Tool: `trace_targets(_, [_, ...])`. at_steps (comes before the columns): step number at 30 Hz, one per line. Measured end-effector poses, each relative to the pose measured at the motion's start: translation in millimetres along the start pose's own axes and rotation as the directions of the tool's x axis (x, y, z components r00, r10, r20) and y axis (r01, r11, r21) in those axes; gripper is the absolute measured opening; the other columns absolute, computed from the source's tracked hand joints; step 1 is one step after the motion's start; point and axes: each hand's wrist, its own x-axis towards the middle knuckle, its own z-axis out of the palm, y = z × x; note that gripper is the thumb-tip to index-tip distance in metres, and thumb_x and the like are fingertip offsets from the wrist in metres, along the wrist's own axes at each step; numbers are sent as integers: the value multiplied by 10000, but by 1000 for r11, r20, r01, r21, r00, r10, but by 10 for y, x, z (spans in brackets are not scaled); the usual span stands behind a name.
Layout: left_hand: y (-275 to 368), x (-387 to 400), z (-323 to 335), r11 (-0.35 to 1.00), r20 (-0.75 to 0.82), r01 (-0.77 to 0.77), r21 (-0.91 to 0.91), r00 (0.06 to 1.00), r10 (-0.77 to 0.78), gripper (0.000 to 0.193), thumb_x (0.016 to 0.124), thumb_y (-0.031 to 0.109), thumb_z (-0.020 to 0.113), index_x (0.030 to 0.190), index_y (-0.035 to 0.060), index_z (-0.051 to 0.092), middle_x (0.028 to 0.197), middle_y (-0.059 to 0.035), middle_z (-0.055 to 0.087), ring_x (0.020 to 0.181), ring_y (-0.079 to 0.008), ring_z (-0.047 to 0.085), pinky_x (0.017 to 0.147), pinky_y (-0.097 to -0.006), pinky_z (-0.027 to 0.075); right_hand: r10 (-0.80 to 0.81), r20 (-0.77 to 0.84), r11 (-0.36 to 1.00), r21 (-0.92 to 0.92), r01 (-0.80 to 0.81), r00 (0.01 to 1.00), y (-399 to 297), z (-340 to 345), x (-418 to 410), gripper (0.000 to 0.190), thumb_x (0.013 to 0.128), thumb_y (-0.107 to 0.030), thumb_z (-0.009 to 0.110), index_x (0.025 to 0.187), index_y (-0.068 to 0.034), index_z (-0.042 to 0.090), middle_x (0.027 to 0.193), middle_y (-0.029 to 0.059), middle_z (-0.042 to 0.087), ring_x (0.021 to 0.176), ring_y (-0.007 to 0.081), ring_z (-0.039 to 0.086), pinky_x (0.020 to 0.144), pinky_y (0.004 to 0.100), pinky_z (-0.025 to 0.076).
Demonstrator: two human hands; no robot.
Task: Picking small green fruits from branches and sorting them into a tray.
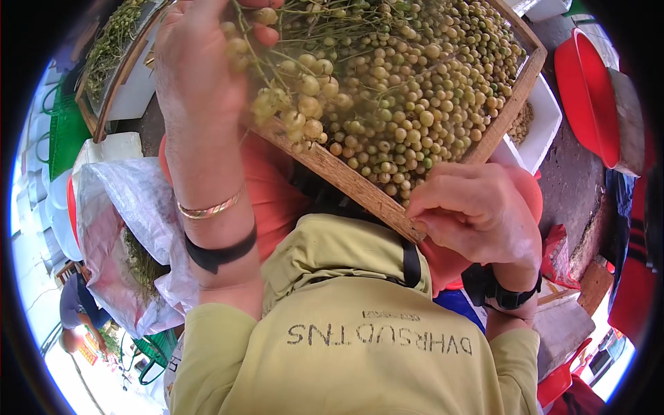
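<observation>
My left hand (pixel 202 62), blurred and cut by the upper edge, holds a leafless stem with a cluster of pale yellow-green berries (pixel 308 96). The cluster hangs over the near left corner of a wood-framed tray (pixel 337 179). Many loose small round fruits (pixel 404 129) in yellow, tan and green fill the tray, with thin green stems (pixel 327 31) among them at the top. At the tray's near right corner is my right hand (pixel 467 212), its thumb and forefinger pinched together beside the frame; whether anything small is between them cannot be told.
On the left are another wood-framed tray with green stems (pixel 116 57), a white woven sack (pixel 129 207) holding stems, and a green basket (pixel 67 129). A white foam box (pixel 544 124) with small fruits and a red basin (pixel 586 98) stand at right. A person (pixel 78 306) is at lower left.
</observation>
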Motion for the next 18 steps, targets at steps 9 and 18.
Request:
trace_targets(9, [-122, -35, 191, 942, 104, 295, -163, 954, -281, 172, 872, 190, 490, 961, 43, 503, 755, -118, 587, 628, -181, 592, 468, -243, 493, 320, -494, 947, 132, -294, 809, -169, 1, 38, 103, 755, 19, 574, 854, 6, 600, 672, 9, 554, 621, 55, 530, 540, 210, 421])
trace_targets(18, [-304, -154, 265, 833, 274, 496, -243, 859, -432, 229, 901, 127, 397, 1095, 49, 488, 967, -140, 598, 813, -241, 612, 693, -343, 513, -128, -630, 959, -277, -67, 766, -248, 56, 462, 83, 740, -15, 559, 815, -9, 594, 722, 125, 586, 623, 232, 586, 567, 298, 462])
